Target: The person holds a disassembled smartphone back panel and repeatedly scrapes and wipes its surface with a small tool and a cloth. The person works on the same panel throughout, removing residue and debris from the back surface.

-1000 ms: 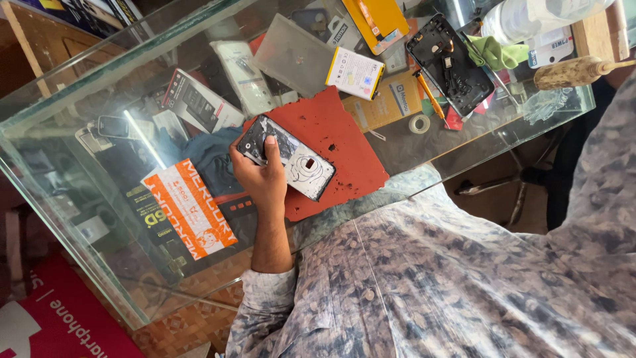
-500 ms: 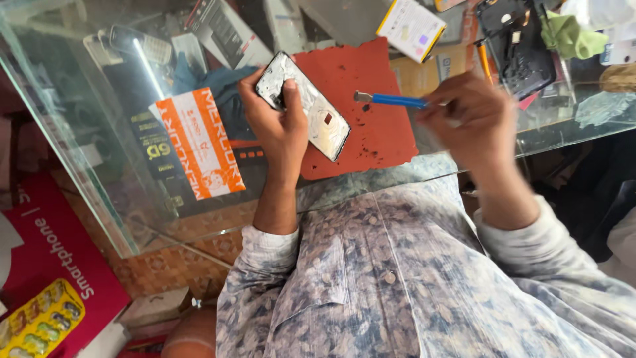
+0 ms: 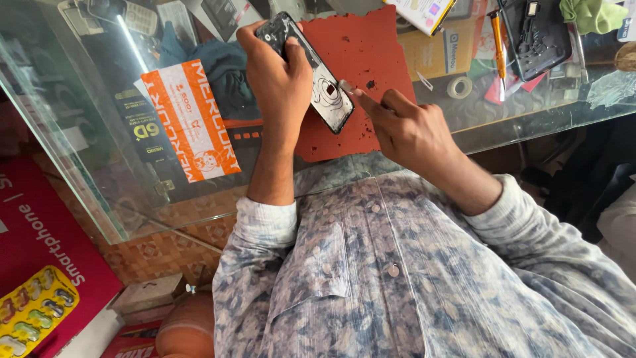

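Head view looks down on a glass counter point(image 3: 79, 172) where the left hand point(image 3: 281, 79) wraps a smartphone point(image 3: 311, 69) and holds it tilted above a red rubber work mat point(image 3: 371, 59), fingers curled tight around its edges. The right hand point(image 3: 404, 129) has its forefinger pressing the phone's lower corner, the other fingers folded in and holding nothing. To my eye, a steady left grip and light fingertip pressure suit this best. Inside the glass case lie an orange-and-white packet point(image 3: 192, 119) and a blue cloth point(image 3: 222, 69). An orange-handled screwdriver point(image 3: 498, 40) rests further off.
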